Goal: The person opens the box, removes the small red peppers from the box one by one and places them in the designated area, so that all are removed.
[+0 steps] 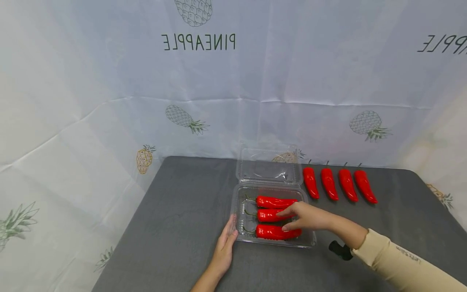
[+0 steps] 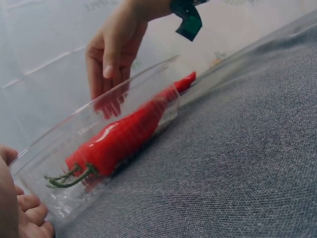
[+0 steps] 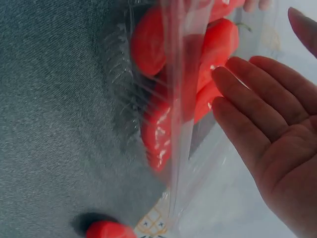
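Observation:
A clear plastic clamshell box (image 1: pixel 270 244) lies on the table with its lid folded back. Inside are three red chili peppers (image 1: pixel 267 215), lying side by side with green stems to the left. My left hand (image 1: pixel 223 249) grips the box's left edge, thumb over the rim and fingers outside the wall, as the left wrist view shows. Over the right ends of the peppers is my right hand (image 1: pixel 308 215), its fingers pointing down and left. In the right wrist view those fingers (image 3: pixel 247 101) are extended, thumb apart, with nothing held; whether the tips touch a pepper I cannot tell.
Several more red chili peppers (image 1: pixel 311 184) stand in a row on the grey table (image 1: pixel 182 202), right of the upright transparent lid (image 1: pixel 251 162). A pineapple-print cloth (image 1: pixel 219 81) hangs behind. Something black (image 1: pixel 340 250) is at my right wrist.

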